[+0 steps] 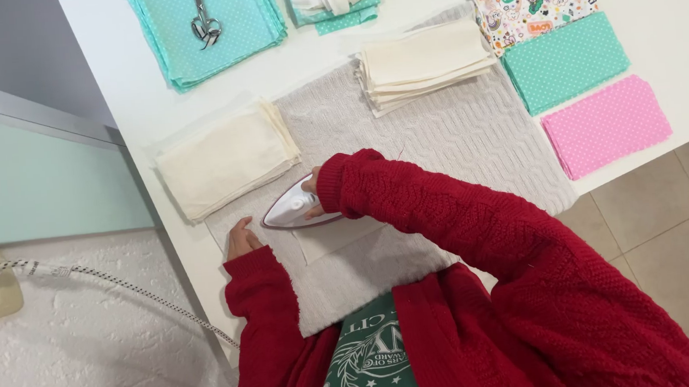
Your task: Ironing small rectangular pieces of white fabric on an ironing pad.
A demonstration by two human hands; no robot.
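My right hand point(312, 194), in a red knitted sleeve, grips the handle of a white and pink iron point(293, 211). The iron rests flat on a cream fabric piece point(340, 241) lying on a grey textured mat point(470, 136). My left hand point(240, 239) lies flat on the mat's left edge, just left of the iron, fingers together and holding nothing.
Two stacks of cream fabric point(225, 157) point(424, 60) lie beside and on the mat. Teal dotted fabric with scissors point(205, 21) sits at the back. Printed, teal and pink pieces point(605, 125) lie at right. The iron's braided cord point(124, 282) runs left over the table edge.
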